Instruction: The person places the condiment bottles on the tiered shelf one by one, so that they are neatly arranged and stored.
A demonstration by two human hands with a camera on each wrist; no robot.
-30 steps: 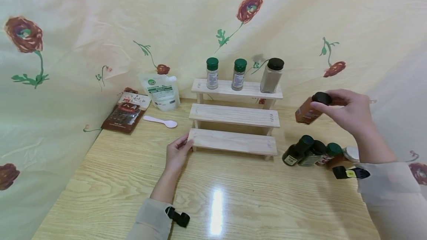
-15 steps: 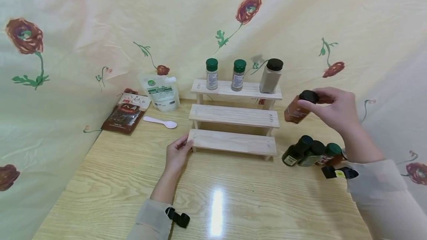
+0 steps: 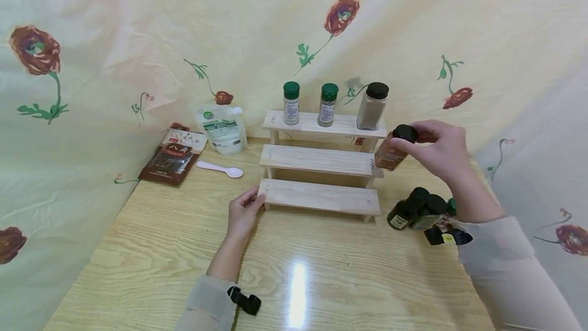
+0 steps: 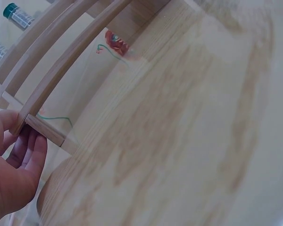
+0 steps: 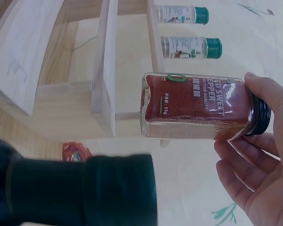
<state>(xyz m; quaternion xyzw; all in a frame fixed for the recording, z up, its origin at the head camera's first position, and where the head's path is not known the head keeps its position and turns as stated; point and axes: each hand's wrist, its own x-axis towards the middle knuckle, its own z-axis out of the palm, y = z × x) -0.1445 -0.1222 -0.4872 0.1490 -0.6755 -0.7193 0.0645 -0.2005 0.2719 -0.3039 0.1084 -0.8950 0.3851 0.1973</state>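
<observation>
My right hand [image 3: 438, 149] holds a square glass jar of red sweet pepper powder [image 5: 193, 106] by its black lid, thumb on one side and fingers on the other. In the head view the jar is tilted and overlaps the right end of the middle step of a three-step wooden rack [image 3: 321, 195]. My left hand [image 3: 244, 212] grips the left end of the rack's lowest step, thumb on top and fingers curled beneath, as the left wrist view shows. Two green-capped shakers [image 3: 291, 103] and a black-lidded jar of pale powder [image 3: 372, 106] stand on the top step.
Right of the rack stand several bottles, among them a dark bottle [image 3: 406, 209] and a black-capped jar [image 3: 429, 212], partly behind my right sleeve. On the left are a brown spice packet [image 3: 174, 156], a white spouted pouch [image 3: 223, 129] and a pink spoon [image 3: 220, 168]. A floral cloth hangs behind.
My right hand has carried the red pepper jar leftward, from beyond the rack's right side to the right end of its middle step. The left hand stays on the lowest step.
</observation>
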